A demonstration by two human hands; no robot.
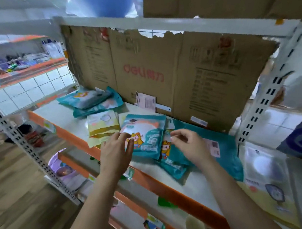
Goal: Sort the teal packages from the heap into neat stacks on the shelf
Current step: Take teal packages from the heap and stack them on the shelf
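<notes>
Teal package (146, 133) with a cartoon girl printed on it lay face up at the middle of the shelf (62, 116). Its long axis ran roughly from 6 to 12 o'clock, the top end pointing at the flattened cardboard box (160, 67) behind it and leaning slightly toward 1 o'clock. The left hand (116, 154) rested on its 8 o'clock corner, fingers (122, 136) relaxed and spread over the edge, thumb on the face.

At 3 o'clock from it, touching and partly under it, sprawled the heap of teal packages (225, 155), lying at mixed angles. The right hand (187, 145) hovered over this heap, fingers loosely curled with thumb and forefinger close at a white corner; blur hid whether they gripped it.

At 9 o'clock sat yellow packages (102, 127), and at 10 o'clock a loose teal stack (90, 101) angled toward 2 o'clock.
</notes>
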